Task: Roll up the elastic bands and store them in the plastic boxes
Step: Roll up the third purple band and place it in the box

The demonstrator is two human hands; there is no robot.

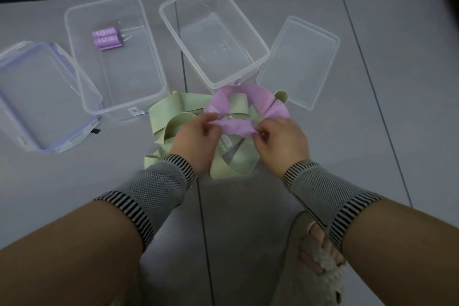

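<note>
A purple elastic band (pixel 248 100) forms a loose loop above the floor, and both hands pinch its near edge. My left hand (pixel 196 140) holds the band's left part, my right hand (pixel 280 141) its right part, close together. Under them lies a heap of pale green elastic bands (pixel 173 117). Two open clear plastic boxes stand behind. The left box (pixel 82 77) holds a rolled purple band (pixel 107 38). The right box (pixel 216 82) has nothing in it.
A clear lid (pixel 301 62) lies right of the right box. A blue-trimmed lid (pixel 37 97) lies at the far left. The grey tiled floor (pixel 397 107) ends at a dark skirting along the top. A foot in a knitted slipper (pixel 320 266) is at lower right.
</note>
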